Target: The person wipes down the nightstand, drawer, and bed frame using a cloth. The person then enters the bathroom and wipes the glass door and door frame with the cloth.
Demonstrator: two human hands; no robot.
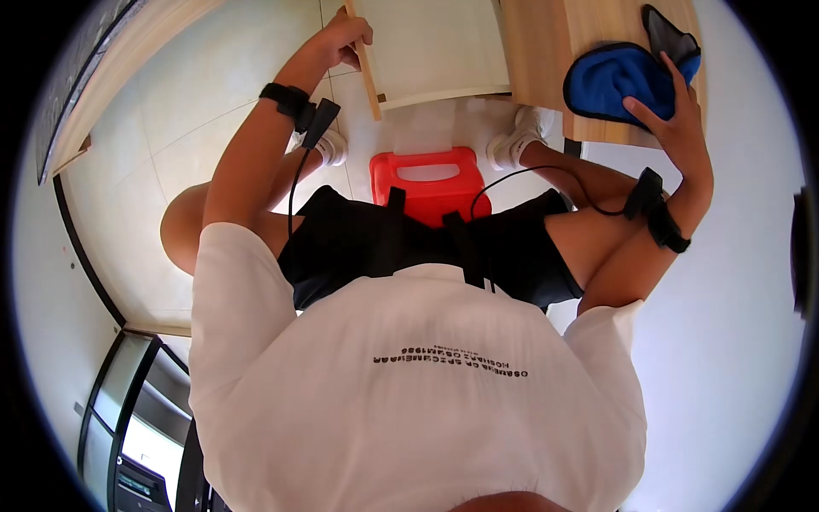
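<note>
Looking down from near to far, we wear a white T-shirt [409, 410] with dark lettering and black shorts [341, 243]. Between our bent legs stands a red plastic stool [426, 202] with an oblong opening. Black bands circle both our wrists, the left wristband [286, 98] and the right wristband [670, 229] each bearing a small black device. Our white shoes [512, 147] stand on the tiled floor [205, 128], apart from each other. To our right, our right hand [682, 124] lies open, thumb and index finger spread against a blue cloth [610, 81] with black edging, which rests folded on the wooden cabinet [539, 51]. Its other fingers are partly hidden. Farther forward, our left hand [343, 38] is curled round the wooden front panel [368, 78] of the pulled-out drawer [444, 51], whose pale bottom shows.
</note>
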